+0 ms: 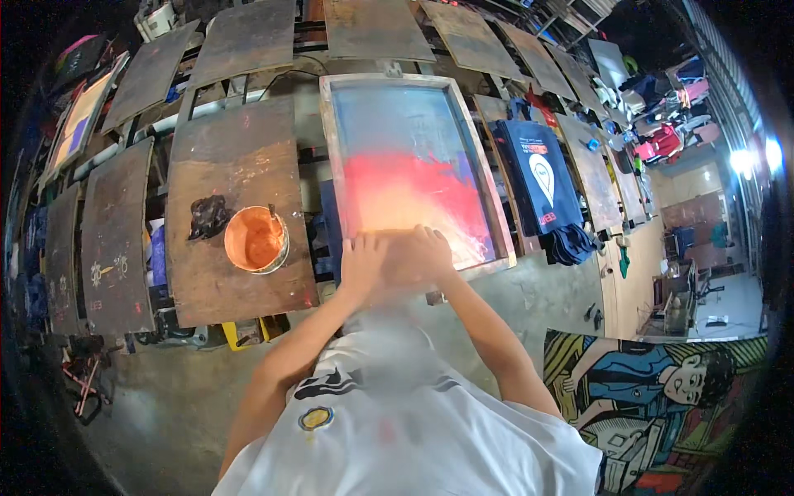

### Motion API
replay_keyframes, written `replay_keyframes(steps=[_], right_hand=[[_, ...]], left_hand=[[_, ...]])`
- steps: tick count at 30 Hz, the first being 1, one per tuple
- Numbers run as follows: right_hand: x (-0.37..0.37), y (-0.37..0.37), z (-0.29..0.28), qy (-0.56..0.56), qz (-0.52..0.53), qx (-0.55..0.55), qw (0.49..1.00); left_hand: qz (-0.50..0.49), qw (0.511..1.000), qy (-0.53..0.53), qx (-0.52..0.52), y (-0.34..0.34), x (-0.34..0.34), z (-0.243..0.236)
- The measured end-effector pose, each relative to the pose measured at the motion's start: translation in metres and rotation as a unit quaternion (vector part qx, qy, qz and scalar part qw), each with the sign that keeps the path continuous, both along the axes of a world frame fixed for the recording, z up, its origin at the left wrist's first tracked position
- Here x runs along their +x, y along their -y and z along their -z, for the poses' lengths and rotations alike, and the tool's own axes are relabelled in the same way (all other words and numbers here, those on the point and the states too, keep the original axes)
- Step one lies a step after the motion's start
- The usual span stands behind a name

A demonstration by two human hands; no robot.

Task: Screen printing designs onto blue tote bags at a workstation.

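A wooden-framed printing screen (482, 169) lies in front of me, its mesh blue at the far end. Red-pink ink (385, 178) covers the middle of the mesh, turning pale orange nearer me. At the screen's near end, my left hand (362, 263) and my right hand (432, 255) are side by side, fingers curled over a squeegee (399, 245). The squeegee is blurred and partly hidden by my hands. To the left, a tub of orange ink (256, 240) with a stick in it stands on a brown board (236, 157).
Black crumpled plastic (209, 217) lies beside the tub. A printed navy tote bag (538, 178) rests on the board to the right, more dark cloth (571, 245) bunched below it. Several boards (376, 29) line the far side. A painted panel (653, 405) stands at lower right.
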State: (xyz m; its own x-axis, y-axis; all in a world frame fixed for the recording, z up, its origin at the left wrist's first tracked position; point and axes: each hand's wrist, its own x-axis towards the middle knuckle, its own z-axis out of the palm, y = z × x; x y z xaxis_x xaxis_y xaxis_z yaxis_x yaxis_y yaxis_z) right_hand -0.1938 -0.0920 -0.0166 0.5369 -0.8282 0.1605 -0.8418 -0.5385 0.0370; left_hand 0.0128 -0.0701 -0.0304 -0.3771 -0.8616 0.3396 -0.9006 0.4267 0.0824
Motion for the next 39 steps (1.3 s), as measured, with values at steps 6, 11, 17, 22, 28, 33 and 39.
replay_keyframes(steps=[6,11,17,22,28,33,39], right_hand=[[-0.018,-0.046,-0.023,0.016,-0.019,0.087,0.996],[-0.021,-0.044,-0.028,0.019,-0.038,0.050,0.998],[-0.018,0.022,-0.011,0.034,-0.072,0.037,0.996],[-0.036,0.057,-0.010,-0.009,-0.089,0.084,0.992],[-0.107,0.059,-0.008,0.113,0.026,0.251,0.961],[-0.180,0.040,0.003,0.229,0.133,0.142,0.954],[-0.219,0.006,0.002,0.255,0.233,0.109,0.932]], left_hand=[[0.072,0.997,-0.005,0.036,-0.044,-0.001,-0.016],[0.017,0.998,0.012,0.056,-0.053,-0.016,-0.017],[-0.036,0.993,-0.051,0.096,-0.007,-0.021,-0.019],[-0.016,0.987,0.020,0.157,0.030,-0.021,-0.047],[0.144,0.972,0.027,0.183,0.099,-0.074,-0.072],[0.262,0.946,0.143,0.126,0.154,-0.167,-0.068],[0.338,0.899,0.212,0.180,0.188,-0.257,-0.046]])
